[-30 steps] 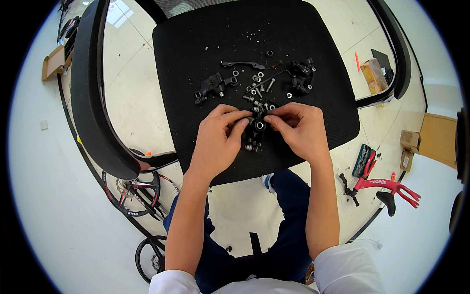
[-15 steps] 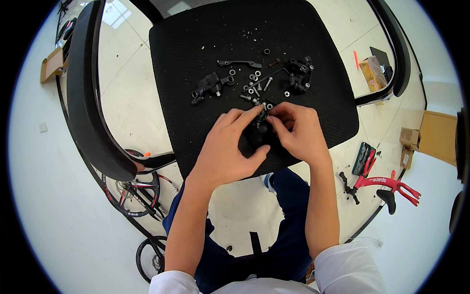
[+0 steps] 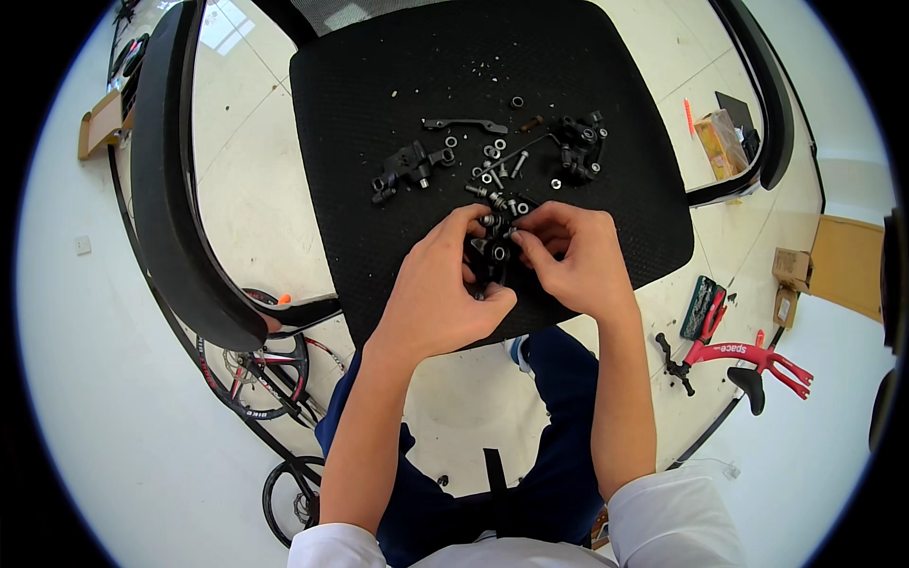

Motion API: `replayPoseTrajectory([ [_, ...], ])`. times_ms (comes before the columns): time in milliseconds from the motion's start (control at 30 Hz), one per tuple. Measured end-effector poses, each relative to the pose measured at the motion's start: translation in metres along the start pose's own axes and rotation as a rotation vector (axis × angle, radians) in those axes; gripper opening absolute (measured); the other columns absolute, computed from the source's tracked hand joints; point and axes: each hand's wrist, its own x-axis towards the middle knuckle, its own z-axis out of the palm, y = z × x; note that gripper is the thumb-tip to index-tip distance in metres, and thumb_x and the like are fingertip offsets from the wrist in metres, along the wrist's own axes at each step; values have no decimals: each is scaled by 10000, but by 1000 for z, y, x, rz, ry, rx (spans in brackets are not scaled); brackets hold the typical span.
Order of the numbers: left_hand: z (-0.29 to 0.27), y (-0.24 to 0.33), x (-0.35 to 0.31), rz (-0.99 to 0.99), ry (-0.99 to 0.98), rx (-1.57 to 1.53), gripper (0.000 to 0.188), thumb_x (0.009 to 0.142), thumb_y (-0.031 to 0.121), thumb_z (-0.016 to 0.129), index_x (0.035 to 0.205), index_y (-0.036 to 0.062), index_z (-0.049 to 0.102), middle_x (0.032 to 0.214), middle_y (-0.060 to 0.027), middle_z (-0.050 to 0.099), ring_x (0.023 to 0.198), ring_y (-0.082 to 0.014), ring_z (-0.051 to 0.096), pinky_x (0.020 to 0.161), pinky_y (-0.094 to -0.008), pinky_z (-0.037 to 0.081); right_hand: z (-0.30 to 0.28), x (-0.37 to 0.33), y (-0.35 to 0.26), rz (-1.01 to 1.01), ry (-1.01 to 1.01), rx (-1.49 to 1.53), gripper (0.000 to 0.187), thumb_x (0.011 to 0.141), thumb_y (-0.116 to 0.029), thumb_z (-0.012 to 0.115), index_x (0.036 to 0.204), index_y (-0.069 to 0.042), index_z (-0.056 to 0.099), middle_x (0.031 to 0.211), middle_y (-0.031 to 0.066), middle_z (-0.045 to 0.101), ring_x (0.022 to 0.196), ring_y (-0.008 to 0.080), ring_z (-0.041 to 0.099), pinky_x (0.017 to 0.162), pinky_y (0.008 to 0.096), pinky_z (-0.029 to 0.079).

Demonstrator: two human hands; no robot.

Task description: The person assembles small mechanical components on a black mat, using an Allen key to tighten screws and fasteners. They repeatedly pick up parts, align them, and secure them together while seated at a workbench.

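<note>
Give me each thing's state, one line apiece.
Left hand: curled around the black part
Right hand: bent in against that part
Black bar: lying loose on the seat
Silver bolts: lying loose
Cardboard box, far left: open
Red frame: no wheel in its fork

Both hands (image 3: 440,284) at a black mechanical part (image 3: 489,248)

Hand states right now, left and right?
Left hand: curled around the black mechanical part, holding it.
Right hand: fingertips at that part's upper right side; whether they pinch anything cannot be told.
</note>
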Motion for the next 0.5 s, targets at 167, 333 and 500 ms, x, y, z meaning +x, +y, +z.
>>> replayPoseTrajectory([
  [167, -1, 0, 1, -29, -14, -24, 628, 643, 80, 673, 1247, 6, 518, 1044, -152, 632, 707, -210, 619, 683, -318, 527, -3, 1, -5, -4, -26, -177, 154, 835, -76, 716, 829, 74, 683, 683, 154, 689, 599, 218, 692, 588, 291, 535],
  [333, 0, 1, 0, -23, -15, -11, 642, 651, 79, 673, 1264, 12, 493, 1041, -167, 633, 706, -207, 618, 682, -310, 523, -2, -1, -3, -8, -19, -83, 133, 831, -57, 721, 841, 71, 688, 706, 148, 699, 613, 208, 698, 599, 288, 544],
  [500, 5, -5, 2, -29, 12, -89, 616, 685, 64, 666, 1266, -2, 471, 1030, -174, 642, 694, -191, 612, 664, -291, 509, -3, -2, 1, 2, -37, 53, 95, 813, 2, 725, 888, 58, 710, 769, 129, 715, 655, 176, 711, 628, 266, 560],
])
